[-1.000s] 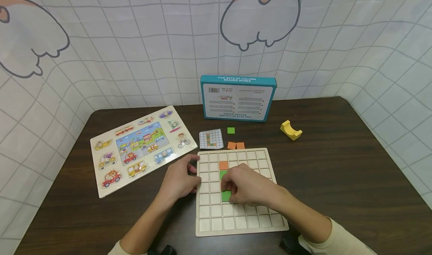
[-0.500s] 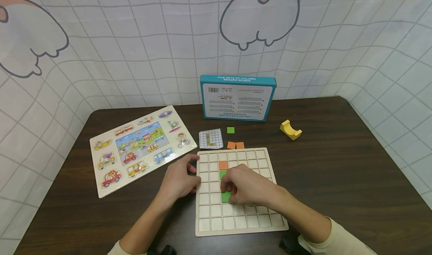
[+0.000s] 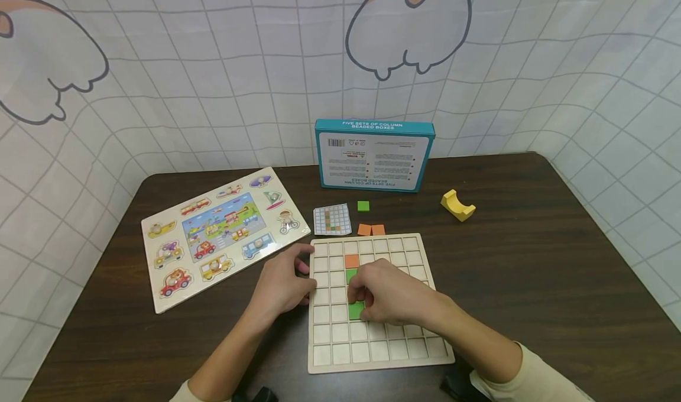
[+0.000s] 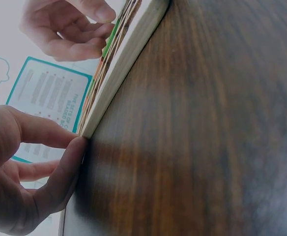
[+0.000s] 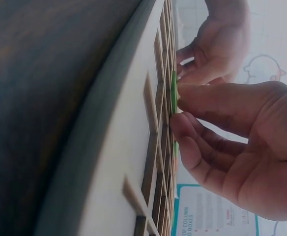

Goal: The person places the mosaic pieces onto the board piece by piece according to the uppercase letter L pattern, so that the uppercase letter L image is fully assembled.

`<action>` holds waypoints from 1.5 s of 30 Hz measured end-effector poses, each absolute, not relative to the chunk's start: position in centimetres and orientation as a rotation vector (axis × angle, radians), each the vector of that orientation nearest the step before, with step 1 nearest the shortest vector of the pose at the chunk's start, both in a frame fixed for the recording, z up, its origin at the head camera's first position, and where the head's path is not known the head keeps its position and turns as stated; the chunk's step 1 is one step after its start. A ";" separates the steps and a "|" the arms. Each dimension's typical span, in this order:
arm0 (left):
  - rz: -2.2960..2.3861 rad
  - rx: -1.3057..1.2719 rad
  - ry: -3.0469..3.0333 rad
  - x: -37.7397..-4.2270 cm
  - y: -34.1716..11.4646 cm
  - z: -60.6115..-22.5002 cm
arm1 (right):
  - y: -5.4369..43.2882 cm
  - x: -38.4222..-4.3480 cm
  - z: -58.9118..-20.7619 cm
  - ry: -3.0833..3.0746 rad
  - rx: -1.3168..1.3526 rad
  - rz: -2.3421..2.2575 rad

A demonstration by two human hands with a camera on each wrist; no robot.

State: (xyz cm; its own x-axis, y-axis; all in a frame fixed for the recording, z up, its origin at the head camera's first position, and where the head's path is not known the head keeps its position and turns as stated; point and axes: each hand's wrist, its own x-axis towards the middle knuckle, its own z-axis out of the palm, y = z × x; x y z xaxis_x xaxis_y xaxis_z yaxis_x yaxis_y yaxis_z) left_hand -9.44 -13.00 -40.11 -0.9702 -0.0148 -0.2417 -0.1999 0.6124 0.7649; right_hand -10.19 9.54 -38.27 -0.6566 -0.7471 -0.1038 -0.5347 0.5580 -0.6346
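A pale wooden grid board [image 3: 380, 352] lies on the dark table. My left hand [image 3: 282, 281] rests at its left side, with index finger and thumb touching the edge, as the left wrist view [image 4: 25, 167] also shows. Over the board, my right hand [image 3: 396, 292] pinches a green tile [image 3: 356, 311] between thumb and fingertips, down at the grid in the third column. Above it in that column sit another green tile [image 3: 351, 276], partly covered by the fingers, and an orange tile [image 3: 352, 261]. A sliver of orange shows beside the fingertips; the rest is hidden.
Behind the board lie two orange tiles [image 3: 371, 230], a loose green tile [image 3: 363, 206] and a card with a coloured grid pattern [image 3: 332, 219]. A teal box [image 3: 375, 156] stands at the back, a yellow curved block [image 3: 457, 206] to its right. A vehicle puzzle board [image 3: 226, 239] lies left.
The green tile under my right fingertips has shifted very slightly toward me. Both hands hold their places.
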 end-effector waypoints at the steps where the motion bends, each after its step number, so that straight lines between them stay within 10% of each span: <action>1: 1.286 -0.177 2.626 -9.4 -13.0 -40.1 | 9.6 -10.2 -38.3 2.435 -1.049 -0.814; 45: 1.269 -0.189 2.629 -9.7 -13.0 -40.3 | 13.7 -16.5 -36.9 2.562 -0.818 -0.851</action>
State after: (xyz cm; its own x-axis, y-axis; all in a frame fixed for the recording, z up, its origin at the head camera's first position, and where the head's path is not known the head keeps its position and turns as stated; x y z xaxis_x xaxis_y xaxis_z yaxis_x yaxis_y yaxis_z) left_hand -9.65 -13.05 -40.28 -0.9685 -0.0216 -0.2481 -0.2077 0.6195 0.7570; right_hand -16.47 13.69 -36.93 -0.7853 -0.6082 -0.1158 -0.4179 0.6587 -0.6256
